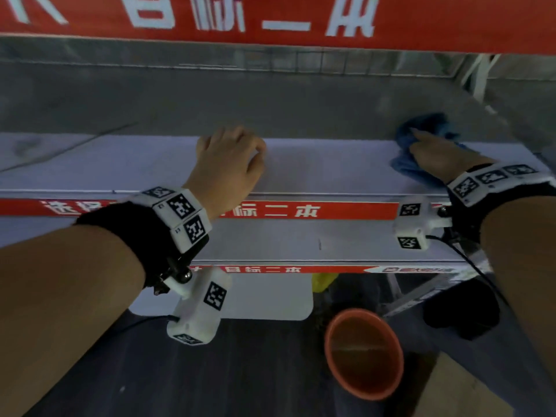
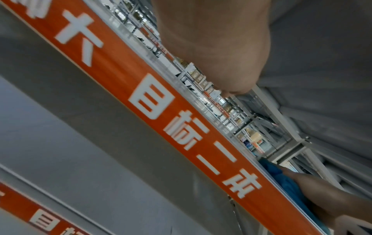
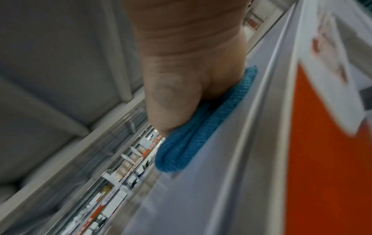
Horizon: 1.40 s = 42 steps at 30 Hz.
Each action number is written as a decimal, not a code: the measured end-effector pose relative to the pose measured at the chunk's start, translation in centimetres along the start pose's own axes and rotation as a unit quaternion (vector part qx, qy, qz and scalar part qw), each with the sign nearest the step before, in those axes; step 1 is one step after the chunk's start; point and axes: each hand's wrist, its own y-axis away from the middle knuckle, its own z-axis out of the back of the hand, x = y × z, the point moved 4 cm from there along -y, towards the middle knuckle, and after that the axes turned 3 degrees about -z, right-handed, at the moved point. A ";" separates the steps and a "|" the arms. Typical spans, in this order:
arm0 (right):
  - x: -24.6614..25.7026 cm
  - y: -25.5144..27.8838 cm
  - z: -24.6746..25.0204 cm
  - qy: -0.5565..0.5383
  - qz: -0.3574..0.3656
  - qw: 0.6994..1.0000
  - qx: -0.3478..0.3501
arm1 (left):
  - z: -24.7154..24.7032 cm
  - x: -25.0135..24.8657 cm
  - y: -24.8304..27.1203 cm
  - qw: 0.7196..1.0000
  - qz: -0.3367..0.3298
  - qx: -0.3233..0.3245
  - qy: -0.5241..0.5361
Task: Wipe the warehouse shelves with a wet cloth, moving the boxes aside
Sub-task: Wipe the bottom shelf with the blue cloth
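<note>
Head view: the pale grey metal shelf (image 1: 316,167) runs across, with a red strip bearing white characters (image 1: 301,210) along its front edge. The left hand (image 1: 230,159) rests palm-down near the middle of that front edge, fingers loosely curled and holding nothing. The right hand (image 1: 440,155) presses a crumpled blue cloth (image 1: 421,136) onto the shelf at its right end, fingers laid over the cloth. Below, on the floor, stands an orange round plastic basin (image 1: 364,353). Left wrist view: the left hand's palm (image 2: 213,43) lies above the red strip (image 2: 181,120); its fingers cannot be made out. The blue cloth (image 2: 281,179) shows farther along the shelf edge. Right wrist view: the right hand (image 3: 191,76) bears down on the folded blue cloth (image 3: 191,143), which lies flat on the grey shelf surface (image 3: 211,190) just behind the front lip.
</note>
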 end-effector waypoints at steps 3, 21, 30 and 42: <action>5.6 0.0 -1.4 -0.111 0.034 0.993 0.000 | 0.6 2.4 1.4 0.999 0.022 -0.016 0.029; 38.0 13.4 -8.2 -0.510 0.294 0.802 0.098 | 11.8 17.1 9.9 0.994 0.087 -0.070 -0.003; 27.9 14.6 -3.9 -0.203 0.115 0.967 -0.103 | 13.6 17.5 9.7 0.995 0.079 -0.066 0.013; 32.9 16.3 -11.4 0.047 0.077 0.996 0.007 | 8.9 23.4 14.7 0.992 0.059 0.091 -0.058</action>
